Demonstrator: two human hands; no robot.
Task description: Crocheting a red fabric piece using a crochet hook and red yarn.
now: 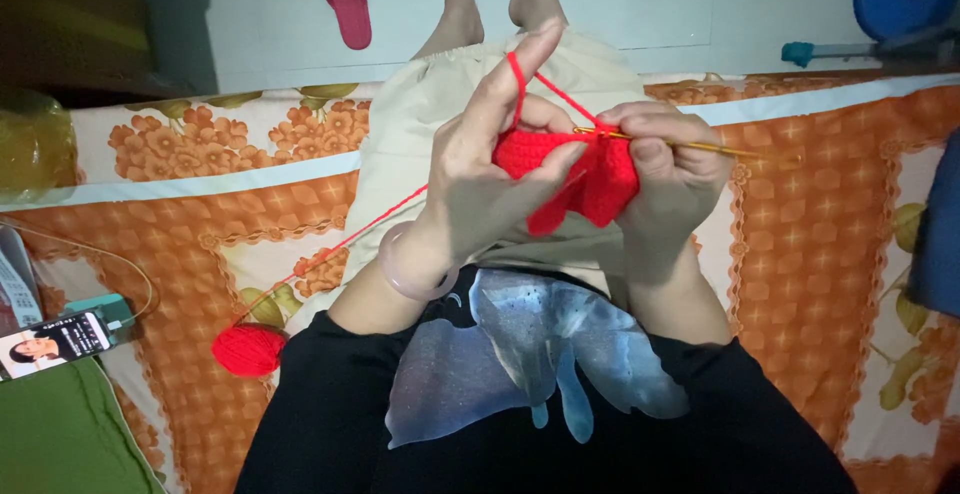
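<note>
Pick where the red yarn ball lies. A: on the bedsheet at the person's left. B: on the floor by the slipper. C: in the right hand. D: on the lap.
A: the yarn ball rests on the patterned bedsheet, its strand running up to the left hand.

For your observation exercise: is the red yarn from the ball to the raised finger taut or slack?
Taut: the red yarn runs in a straight line from the ball up to the left hand, looped over its raised forefinger.

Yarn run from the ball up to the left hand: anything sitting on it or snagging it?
Nothing visible does. The red strand runs free from the yarn ball on the sheet, over the beige lap to the left hand, looping over its raised index finger. The phone lies to the side, clear of it.
</note>
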